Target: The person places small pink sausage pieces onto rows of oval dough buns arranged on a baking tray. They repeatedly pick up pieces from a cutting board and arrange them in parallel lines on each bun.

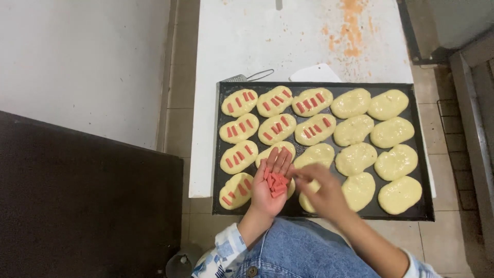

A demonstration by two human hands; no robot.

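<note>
Your left hand (271, 185) lies open, palm up, cupping red strips (276, 185). Your right hand (321, 191), blurred, reaches toward them; its grip can't be told. Below, a dark tray (419, 149) holds oval dough pieces (355, 158), some topped with strips, on a white table (247, 36) over tiled floor.

A white-painted table top (247, 41), worn to orange-brown patches near its far right, carries a large black rectangular baking tray (220, 154) whose near edge overhangs the table. Just behind the tray lie a small metal grater with a wire handle (242, 77) and a white plastic scraper (315, 73), both partly hidden by the tray's rim.
</note>
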